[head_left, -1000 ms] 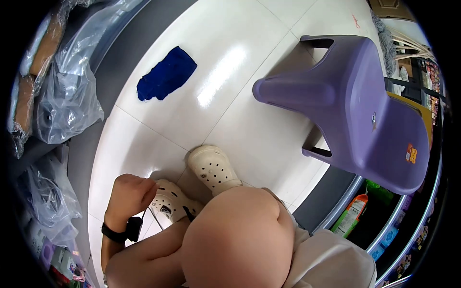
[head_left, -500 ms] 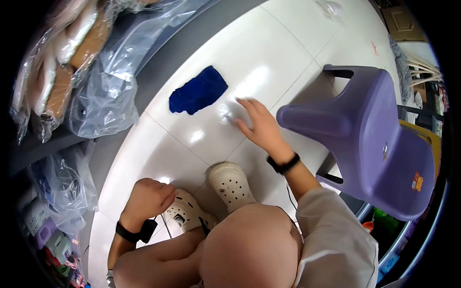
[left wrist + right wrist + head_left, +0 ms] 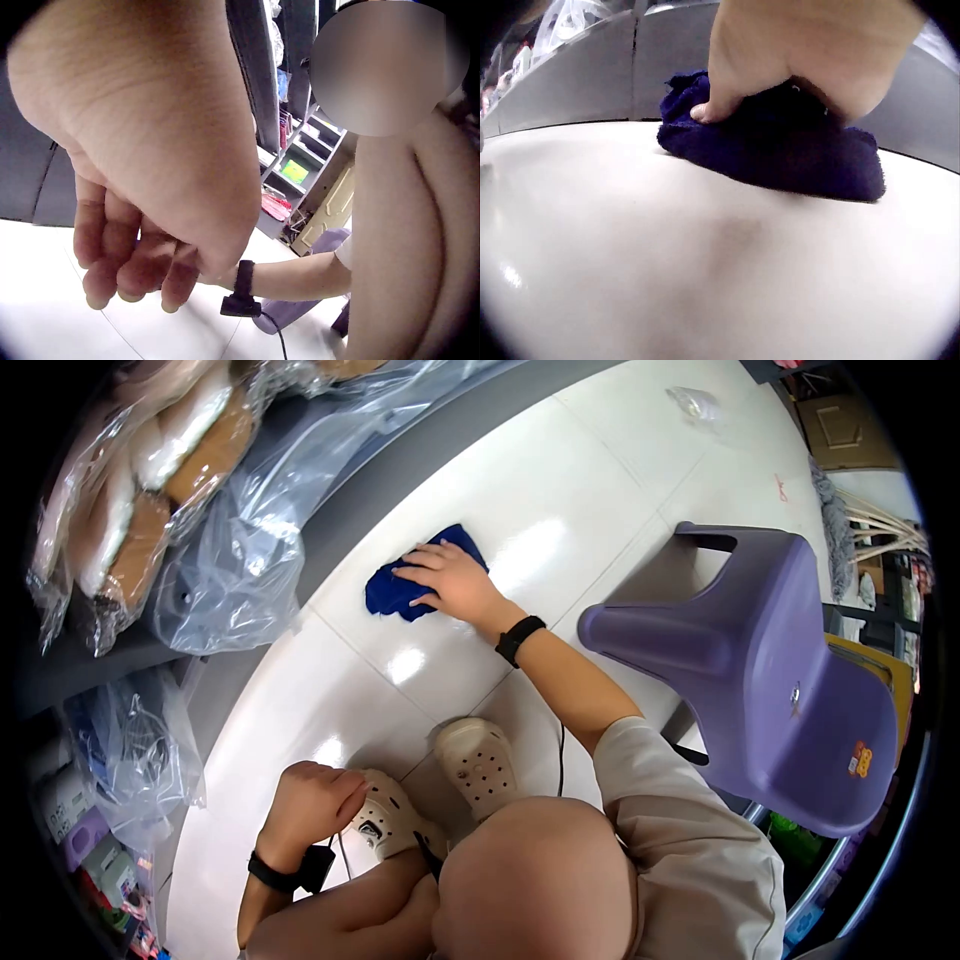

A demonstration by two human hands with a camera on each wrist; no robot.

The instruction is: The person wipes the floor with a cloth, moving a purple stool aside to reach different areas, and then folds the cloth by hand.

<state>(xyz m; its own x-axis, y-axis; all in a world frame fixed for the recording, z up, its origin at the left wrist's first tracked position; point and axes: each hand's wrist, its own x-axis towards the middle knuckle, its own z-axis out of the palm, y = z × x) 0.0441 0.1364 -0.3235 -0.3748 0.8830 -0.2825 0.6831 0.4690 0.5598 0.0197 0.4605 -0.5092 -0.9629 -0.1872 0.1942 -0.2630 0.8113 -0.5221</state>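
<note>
A dark blue cloth (image 3: 389, 592) lies on the pale tiled floor (image 3: 560, 470). Over it my right hand (image 3: 455, 582) rests with fingers spread and fairly straight. In the right wrist view the thumb presses on the folded, fuzzy cloth (image 3: 780, 161), and the other fingers are hidden. My left hand (image 3: 312, 800) hangs by the left shoe, bent at the wrist. From the left wrist view, the fingers of this hand (image 3: 150, 195) droop loosely curled around nothing.
Right of my arm stands a purple plastic stool (image 3: 740, 630). Shelving with plastic-wrapped goods (image 3: 235, 585) borders the floor on the left. My cream clogs (image 3: 475, 765) are below the cloth. A clear plastic piece (image 3: 695, 405) lies farther off.
My right hand has come into view, reached forward and left, and settled on the blue cloth. The head view has shifted; the left hand keeps its loose curl near the shoe.
</note>
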